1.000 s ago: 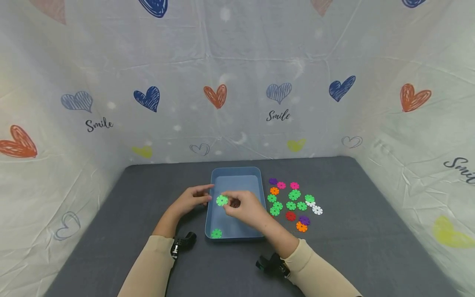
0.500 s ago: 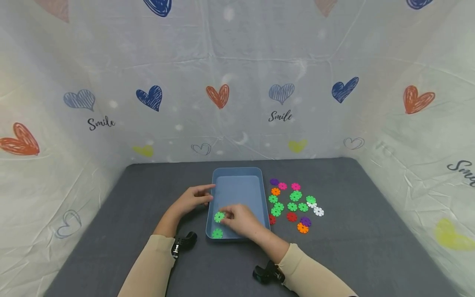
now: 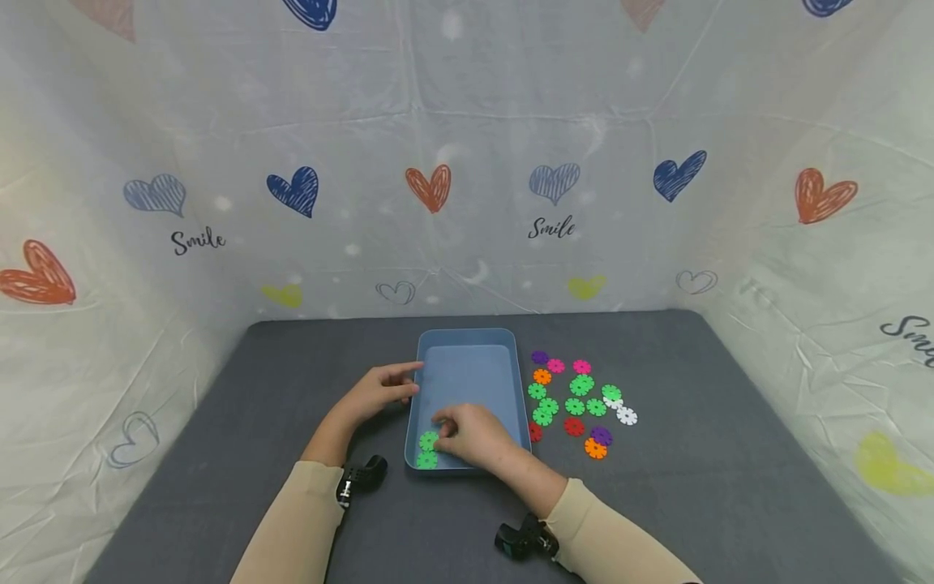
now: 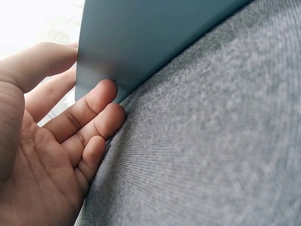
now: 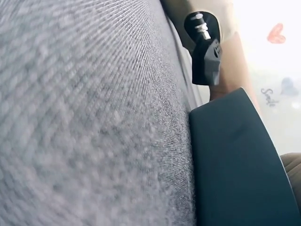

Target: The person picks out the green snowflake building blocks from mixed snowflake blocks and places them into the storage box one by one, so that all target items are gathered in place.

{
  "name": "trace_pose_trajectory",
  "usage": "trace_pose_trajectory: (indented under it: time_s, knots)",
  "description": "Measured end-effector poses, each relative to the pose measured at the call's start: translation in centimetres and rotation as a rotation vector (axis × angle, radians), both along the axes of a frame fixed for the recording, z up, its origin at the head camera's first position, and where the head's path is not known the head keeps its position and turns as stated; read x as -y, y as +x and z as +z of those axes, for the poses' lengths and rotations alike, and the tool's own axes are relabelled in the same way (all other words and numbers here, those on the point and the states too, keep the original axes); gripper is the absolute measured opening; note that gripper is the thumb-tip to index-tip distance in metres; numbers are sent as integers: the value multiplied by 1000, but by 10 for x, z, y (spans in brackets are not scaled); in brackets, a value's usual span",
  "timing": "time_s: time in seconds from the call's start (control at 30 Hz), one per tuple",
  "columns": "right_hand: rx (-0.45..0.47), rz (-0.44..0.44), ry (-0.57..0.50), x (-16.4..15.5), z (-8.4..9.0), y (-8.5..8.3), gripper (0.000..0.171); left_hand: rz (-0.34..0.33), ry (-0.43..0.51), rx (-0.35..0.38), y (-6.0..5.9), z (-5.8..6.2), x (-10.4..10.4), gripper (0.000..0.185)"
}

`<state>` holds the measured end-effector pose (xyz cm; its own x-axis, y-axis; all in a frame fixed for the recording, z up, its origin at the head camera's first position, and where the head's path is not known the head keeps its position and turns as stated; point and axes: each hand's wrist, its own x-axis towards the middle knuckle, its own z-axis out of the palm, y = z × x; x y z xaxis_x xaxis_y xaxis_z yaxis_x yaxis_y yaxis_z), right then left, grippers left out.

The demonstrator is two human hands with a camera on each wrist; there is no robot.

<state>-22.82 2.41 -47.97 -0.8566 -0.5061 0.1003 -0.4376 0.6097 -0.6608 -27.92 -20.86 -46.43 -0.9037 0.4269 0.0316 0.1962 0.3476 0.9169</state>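
Grey felt worktop (image 3: 693, 487), white sheet with hearts and "Smile" print (image 3: 467, 162) hung on three sides. Blue tray (image 3: 467, 365) sits mid-worktop. Your left hand (image 3: 375, 393) rests against the tray's left wall, fingers (image 4: 94, 101) relaxed and nearly straight, touching the wall's outer face. Your right hand (image 3: 470, 434) is down inside the tray's near end, fingers curled together on a green snowflake disc (image 3: 429, 440); it lies just beside a second green disc (image 3: 426, 460) in the tray's near-left corner. Loose discs (image 3: 580, 401), green, pink, orange, purple, red, white, lie scattered on the worktop right of the tray.
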Motion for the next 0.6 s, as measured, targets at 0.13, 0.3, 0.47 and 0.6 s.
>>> trace_pose_trajectory:
  time_s: [0.13, 0.3, 0.47, 0.6]
  knots:
    - [-114, -6, 90, 0, 0, 1, 22, -2, 2, 3, 0, 2, 0, 53]
    - [-215, -10, 170, 1, -1, 2, 15, -2, -13, -2, -5, -4, 1, 53]
    - [-218, 23, 164, 0, 0, 3, 14, 2, -31, -15, -18, -24, 6, 52]
    - [-154, 45, 117, -6, 10, 1, 16, 9, -29, -22, -19, -29, 8, 53]
